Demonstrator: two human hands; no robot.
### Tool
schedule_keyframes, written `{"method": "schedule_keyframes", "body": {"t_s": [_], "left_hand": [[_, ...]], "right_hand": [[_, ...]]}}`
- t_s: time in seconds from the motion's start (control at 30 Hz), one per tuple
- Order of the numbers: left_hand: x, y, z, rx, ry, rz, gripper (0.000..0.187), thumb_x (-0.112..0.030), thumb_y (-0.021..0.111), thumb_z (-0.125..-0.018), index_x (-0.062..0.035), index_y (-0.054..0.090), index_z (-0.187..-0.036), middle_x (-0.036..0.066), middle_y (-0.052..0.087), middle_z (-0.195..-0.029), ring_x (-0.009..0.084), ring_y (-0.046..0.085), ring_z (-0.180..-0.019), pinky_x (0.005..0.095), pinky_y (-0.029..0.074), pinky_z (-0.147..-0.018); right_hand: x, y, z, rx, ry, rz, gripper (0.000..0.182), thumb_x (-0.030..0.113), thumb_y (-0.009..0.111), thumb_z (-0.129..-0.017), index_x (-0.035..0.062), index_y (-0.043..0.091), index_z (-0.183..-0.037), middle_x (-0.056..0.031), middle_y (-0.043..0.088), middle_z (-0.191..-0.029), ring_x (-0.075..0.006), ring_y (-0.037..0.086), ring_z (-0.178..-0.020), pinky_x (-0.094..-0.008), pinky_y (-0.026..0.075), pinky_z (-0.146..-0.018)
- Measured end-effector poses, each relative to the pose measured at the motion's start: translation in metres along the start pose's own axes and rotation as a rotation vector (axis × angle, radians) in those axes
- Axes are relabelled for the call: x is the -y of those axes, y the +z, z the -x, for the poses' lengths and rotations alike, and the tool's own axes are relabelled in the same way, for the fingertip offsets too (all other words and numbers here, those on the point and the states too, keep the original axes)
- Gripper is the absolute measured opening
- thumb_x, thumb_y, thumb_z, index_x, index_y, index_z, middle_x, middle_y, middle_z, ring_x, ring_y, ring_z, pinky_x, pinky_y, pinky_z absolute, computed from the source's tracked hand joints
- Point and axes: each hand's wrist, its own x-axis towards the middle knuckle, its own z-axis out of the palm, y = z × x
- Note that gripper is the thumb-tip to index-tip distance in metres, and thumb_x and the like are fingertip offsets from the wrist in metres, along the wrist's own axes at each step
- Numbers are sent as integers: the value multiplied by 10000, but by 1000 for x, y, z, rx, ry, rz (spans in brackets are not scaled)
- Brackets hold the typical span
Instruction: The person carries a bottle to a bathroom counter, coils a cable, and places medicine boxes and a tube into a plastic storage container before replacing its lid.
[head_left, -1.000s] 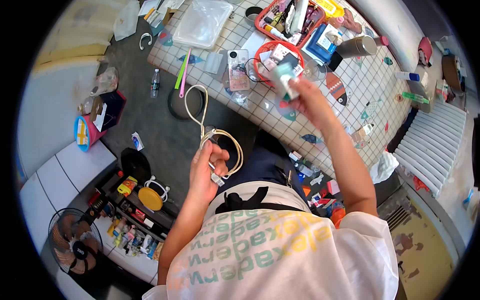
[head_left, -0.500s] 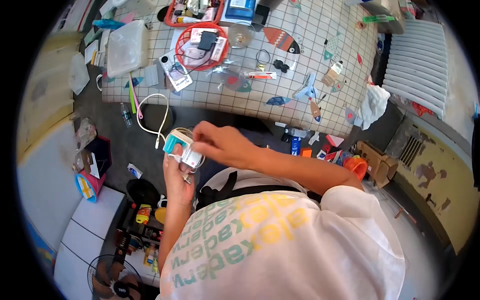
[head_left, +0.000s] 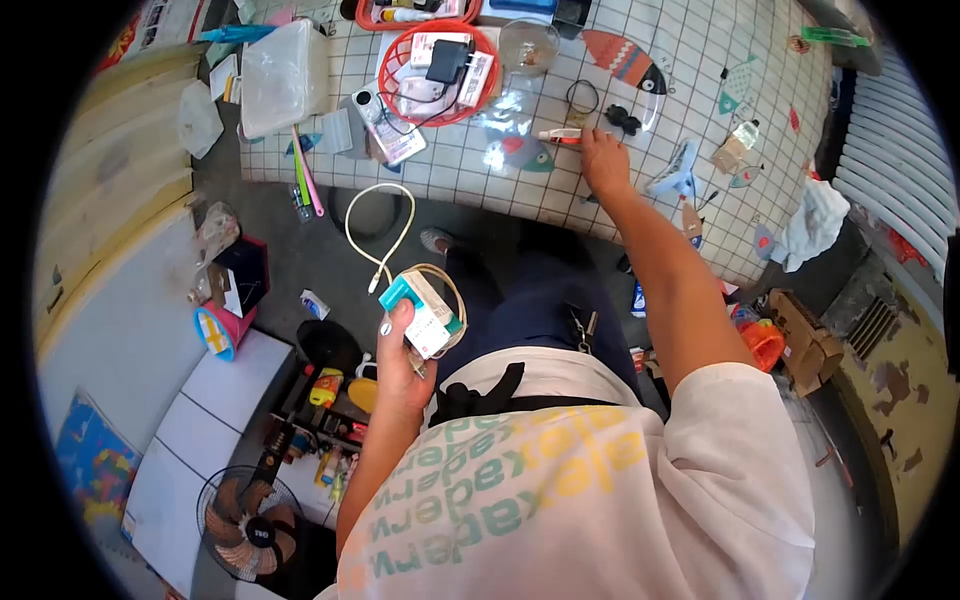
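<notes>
In my left hand (head_left: 402,365) is a small white and teal box (head_left: 424,318), gripped with the thumb across its face. A pale cable (head_left: 381,208) is held with the box; one part coils behind it, and a loop with a plug end hangs out toward the table. My right hand (head_left: 606,165) reaches over the table, its fingers closed at the right end of a slim orange-and-white packet (head_left: 562,135). The hand covers part of that packet. Just beyond the right hand lie a small dark object (head_left: 623,119) and a thin dark loop (head_left: 581,97).
On the tiled-pattern table (head_left: 700,150) are a red basket (head_left: 437,120) with boxes and a black adapter, a clear plastic container (head_left: 284,80), a white phone-like box (head_left: 389,127) and a light-blue item (head_left: 675,172). A fan (head_left: 248,523) stands low at left; cardboard (head_left: 803,335) lies at right.
My right hand has left the box and cable and moved out to the orange-and-white packet on the table. The left hand still holds the box and cable. The view has shifted.
</notes>
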Motion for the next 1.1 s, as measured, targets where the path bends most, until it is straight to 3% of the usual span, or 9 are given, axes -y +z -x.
{"method": "schedule_keyframes", "body": {"t_s": [0.1,0.13,0.3,0.37,0.4,0.87,1.07,1.1], "left_hand": [[3,0,-2,-33,18,-21,378,-265,609,-748,-60,496,-1044,44,579,-919,166,584,-826,296,477,-741],[6,-6,-5,-35,35,-77,365,-343,575,-775,-90,521,-1032,36,596,-933,169,585,-824,299,479,-683],[9,-12,-9,-64,45,-75,355,-292,615,-759,-82,513,-1027,35,599,-910,173,591,-819,305,486,-676],[8,-9,-10,-42,29,-40,288,-268,611,-764,-95,510,-971,-2,581,-800,110,569,-658,240,459,-545],[6,4,-5,-72,43,-10,138,-152,574,-785,-111,506,-898,-47,481,-666,3,354,-460,144,258,-381],[23,-10,-13,-55,26,45,127,-130,543,-794,-94,497,-906,-51,467,-651,13,354,-456,150,278,-396],[25,-7,-12,-125,46,33,176,-121,547,-785,-94,512,-955,-47,522,-696,6,436,-524,150,281,-397],[25,-8,-11,-95,62,1,183,-125,554,-780,-96,518,-957,-48,531,-711,4,446,-542,148,280,-405]], "right_hand": [[1,-2,-8,29,32,148,302,116,502,-725,87,484,-1026,-72,537,-855,-238,530,-856,-376,420,-688],[-1,5,-5,22,49,146,307,125,501,-729,95,481,-1033,-64,537,-843,-228,533,-847,-367,417,-684],[1,11,-4,-8,73,154,339,149,503,-738,115,470,-1074,-51,526,-849,-205,532,-815,-344,407,-673],[0,9,-7,-70,-27,165,356,157,512,-734,124,468,-1086,-47,517,-862,-195,528,-821,-343,403,-668],[1,8,-10,-75,-54,173,344,146,499,-745,130,467,-1087,-44,513,-874,-190,522,-824,-343,397,-668],[20,-8,-38,-135,-316,115,258,104,494,-738,118,499,-996,-37,480,-881,-184,493,-844,-317,379,-664],[30,-15,-42,-150,-283,58,96,108,505,-744,85,540,-831,-59,513,-800,-217,525,-770,-347,415,-636],[35,-21,-38,-9,-159,-117,80,120,511,-757,72,542,-812,-60,525,-768,-205,535,-734,-339,420,-618]]}}
